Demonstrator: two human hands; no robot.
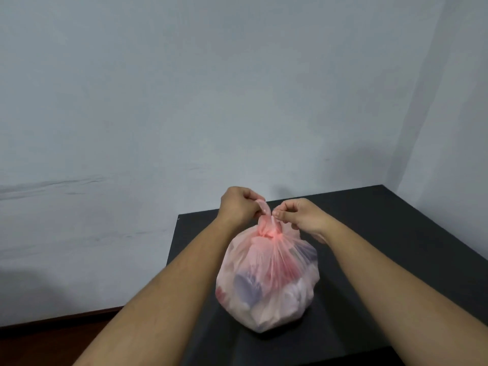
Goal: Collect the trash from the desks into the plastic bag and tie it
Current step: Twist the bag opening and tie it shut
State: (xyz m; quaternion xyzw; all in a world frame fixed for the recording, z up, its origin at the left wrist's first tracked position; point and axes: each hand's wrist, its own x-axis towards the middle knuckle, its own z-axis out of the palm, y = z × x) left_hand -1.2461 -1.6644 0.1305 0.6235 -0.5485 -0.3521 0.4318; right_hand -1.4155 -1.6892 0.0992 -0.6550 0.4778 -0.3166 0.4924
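A pale pink, see-through plastic bag (266, 283) stands on the black desk (375, 249), bulging with crumpled white, purple and red trash. Its top is gathered into a twisted knot (268, 233) with one handle strip rising from it. My left hand (237, 207) pinches that strip just above the knot, on its left side. My right hand (298, 213), fingers curled, pinches the other handle on the knot's right side. Both forearms reach in from the bottom of the view.
A bare grey-white wall (211, 101) stands behind the desk and turns a corner at the right. Dark brown floor (52, 336) shows at the lower left, below the desk's left edge.
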